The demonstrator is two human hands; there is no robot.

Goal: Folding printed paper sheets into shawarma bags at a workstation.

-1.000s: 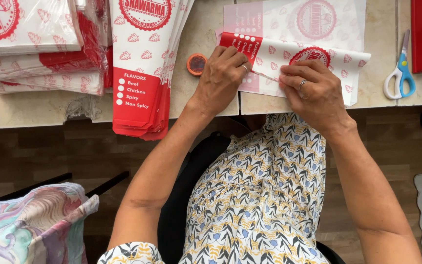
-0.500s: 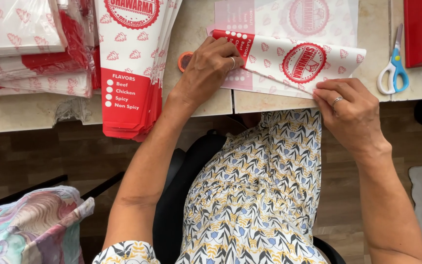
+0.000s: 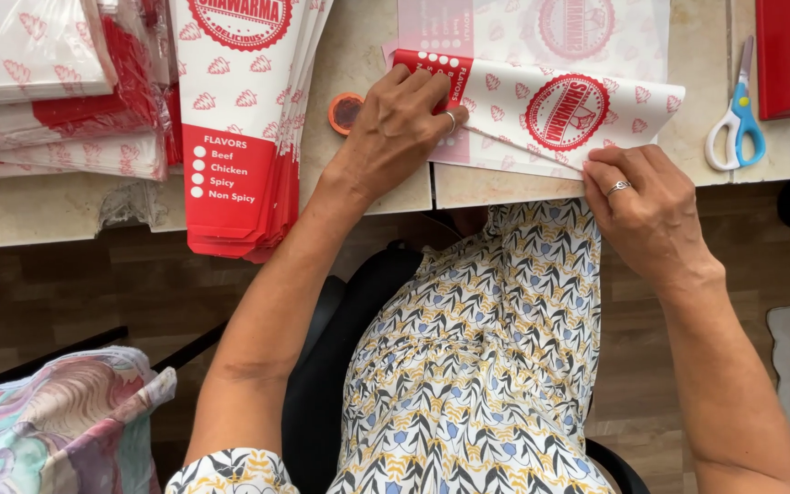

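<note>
Hands (image 3: pixel 400 128) (image 3: pixel 646 210) flatten thin printed paper sheet (image 3: pixel 569 114)

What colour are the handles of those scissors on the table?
The scissors have blue and white handles, seen in the head view.

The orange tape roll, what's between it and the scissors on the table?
In the head view, between the tape roll and the scissors lie the left hand and the printed paper wrapper it presses down; then a bare strip of table.
</note>
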